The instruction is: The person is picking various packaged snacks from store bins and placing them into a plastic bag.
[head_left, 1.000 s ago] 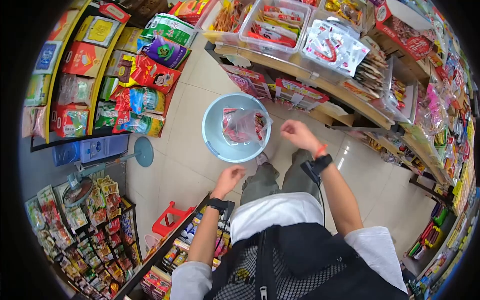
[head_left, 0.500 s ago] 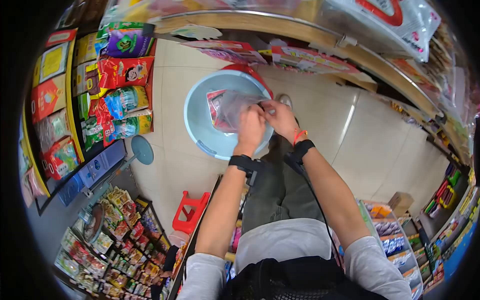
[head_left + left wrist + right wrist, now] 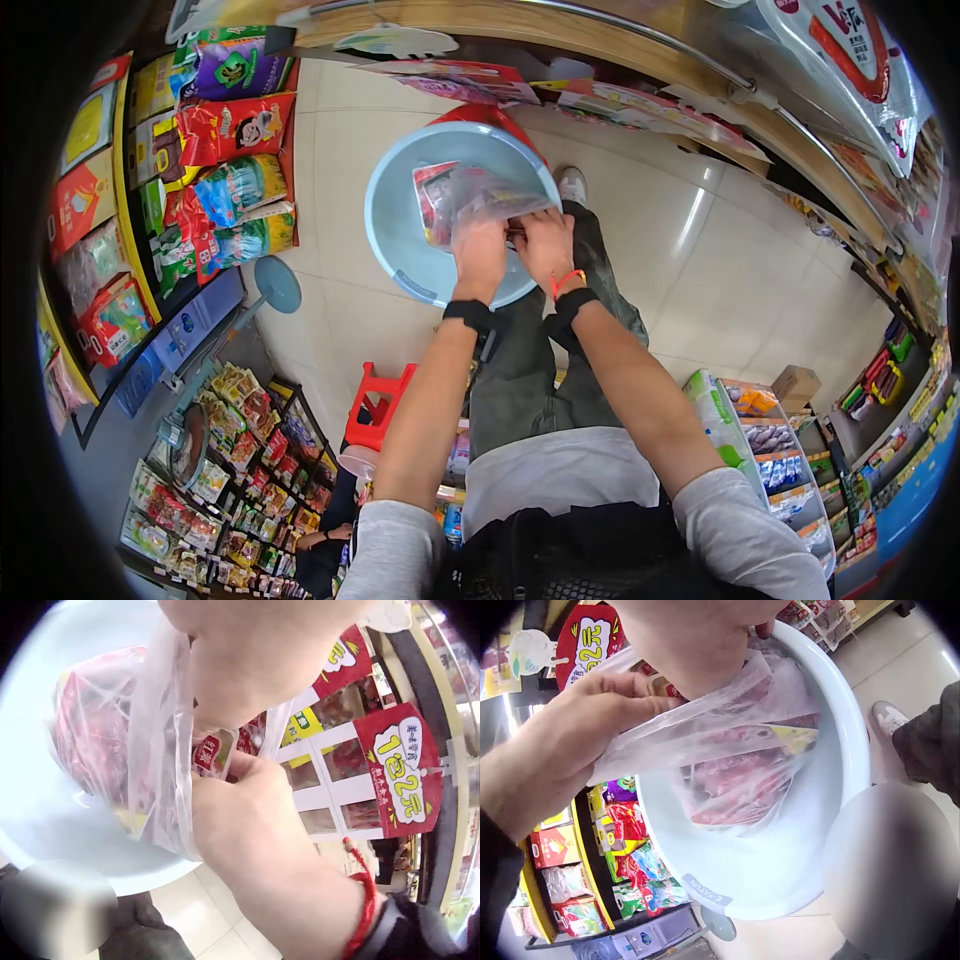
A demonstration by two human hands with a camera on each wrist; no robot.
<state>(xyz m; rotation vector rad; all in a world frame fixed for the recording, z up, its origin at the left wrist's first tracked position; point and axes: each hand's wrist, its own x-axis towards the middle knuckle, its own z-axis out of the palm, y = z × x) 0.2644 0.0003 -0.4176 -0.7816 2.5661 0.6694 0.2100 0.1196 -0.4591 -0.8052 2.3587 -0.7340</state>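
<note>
A clear plastic bag (image 3: 485,200) with red packets inside lies in the light-blue tub (image 3: 392,215). My left hand (image 3: 481,255) and right hand (image 3: 546,248) are close together at its mouth, over the tub's near side. In the right wrist view, my left hand (image 3: 592,727) pinches the bag's edge between thumb and fingers. The left wrist view shows my right hand (image 3: 251,821), with a red cord bracelet, curled at the bag's opening and gripping its edge. A small packet with a red label (image 3: 212,755) shows between the hands; their fingertips are partly hidden.
The tub rests on something red (image 3: 500,118) below a wooden shelf edge (image 3: 640,45). Bagged goods (image 3: 235,130) fill shelves at left. A red stool (image 3: 378,405) stands at lower left, near another person's hand (image 3: 325,537). A snack rack (image 3: 785,465) is at right.
Both hands came from apart beside the tub to the bag's mouth, and now grip there. The head view has shifted closer to the shelf edge.
</note>
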